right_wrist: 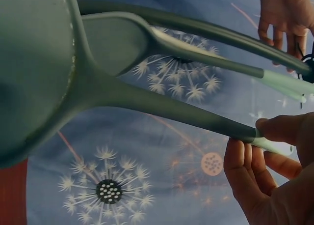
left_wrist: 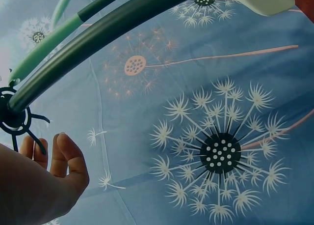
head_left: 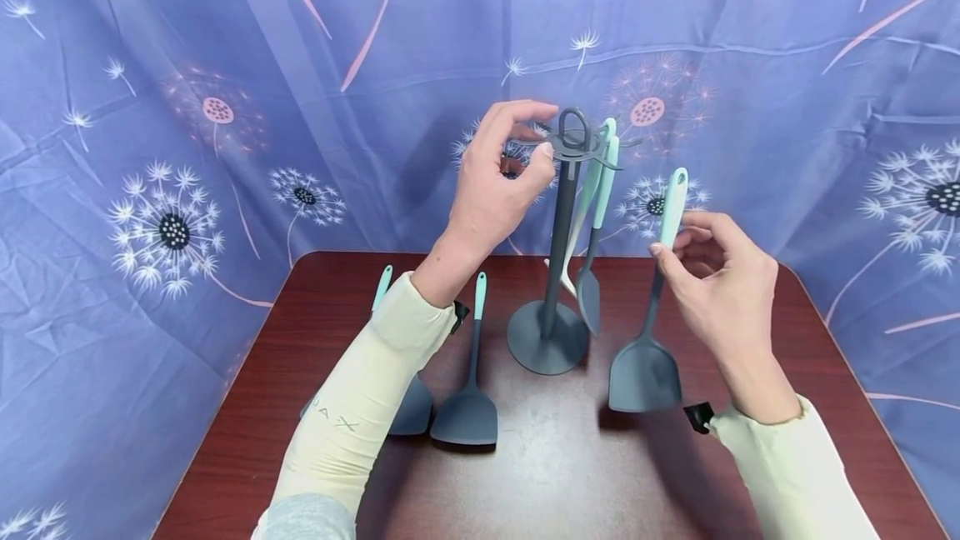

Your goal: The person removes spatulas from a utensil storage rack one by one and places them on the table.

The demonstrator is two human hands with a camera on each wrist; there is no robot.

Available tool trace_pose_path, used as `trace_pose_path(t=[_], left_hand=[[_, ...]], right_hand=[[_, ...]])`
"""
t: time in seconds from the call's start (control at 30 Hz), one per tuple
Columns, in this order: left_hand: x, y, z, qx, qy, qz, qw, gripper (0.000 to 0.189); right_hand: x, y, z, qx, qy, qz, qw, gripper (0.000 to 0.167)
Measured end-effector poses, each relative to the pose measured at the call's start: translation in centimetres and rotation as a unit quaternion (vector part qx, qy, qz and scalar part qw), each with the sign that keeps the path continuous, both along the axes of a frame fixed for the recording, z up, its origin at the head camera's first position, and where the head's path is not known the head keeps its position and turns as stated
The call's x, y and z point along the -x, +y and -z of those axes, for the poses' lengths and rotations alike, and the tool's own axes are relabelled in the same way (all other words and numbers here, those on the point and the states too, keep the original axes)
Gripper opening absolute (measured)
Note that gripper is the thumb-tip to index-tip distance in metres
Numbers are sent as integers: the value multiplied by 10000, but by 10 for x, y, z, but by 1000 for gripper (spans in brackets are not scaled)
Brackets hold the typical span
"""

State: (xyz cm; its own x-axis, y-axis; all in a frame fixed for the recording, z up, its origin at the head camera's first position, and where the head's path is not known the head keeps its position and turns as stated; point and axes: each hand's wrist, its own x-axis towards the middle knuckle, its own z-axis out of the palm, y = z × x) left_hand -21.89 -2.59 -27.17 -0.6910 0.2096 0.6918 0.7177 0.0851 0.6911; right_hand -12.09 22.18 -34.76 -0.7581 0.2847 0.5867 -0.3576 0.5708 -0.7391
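A dark grey utensil stand [head_left: 561,240] with a ring of hooks stands near the table's middle. My left hand [head_left: 495,177] is at its top, thumb and fingers curved about the hooks; how firmly they touch is unclear. In the left wrist view, loosely bent fingers [left_wrist: 73,161] lie beside a hook. My right hand [head_left: 723,282] pinches a turner [head_left: 645,377] by its mint handle, dark blade downward, to the stand's right. The right wrist view shows thumb and fingertips at the lower end of that handle [right_wrist: 270,146]. A dark spoon [head_left: 589,302] hangs from the stand.
Behind the spoon hangs a pale utensil [head_left: 572,261]. Left of the stand, another turner [head_left: 467,417] lies on the brown table [head_left: 555,490]; a further one [head_left: 412,411] is partly hidden by my left forearm. A blue dandelion-print curtain [head_left: 420,32] surrounds the table.
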Motion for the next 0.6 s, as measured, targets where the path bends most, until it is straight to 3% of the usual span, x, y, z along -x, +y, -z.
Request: trace_pose_path(t=[0.37, 0.6], left_hand=[[1, 0, 2, 17, 50, -11, 10000, 39], [1, 0, 1, -1, 131, -20, 9999, 40]], right_hand=[[13, 13, 17, -529, -457, 506, 9963, 33], [23, 21, 29, -775, -986, 577, 9904, 33]])
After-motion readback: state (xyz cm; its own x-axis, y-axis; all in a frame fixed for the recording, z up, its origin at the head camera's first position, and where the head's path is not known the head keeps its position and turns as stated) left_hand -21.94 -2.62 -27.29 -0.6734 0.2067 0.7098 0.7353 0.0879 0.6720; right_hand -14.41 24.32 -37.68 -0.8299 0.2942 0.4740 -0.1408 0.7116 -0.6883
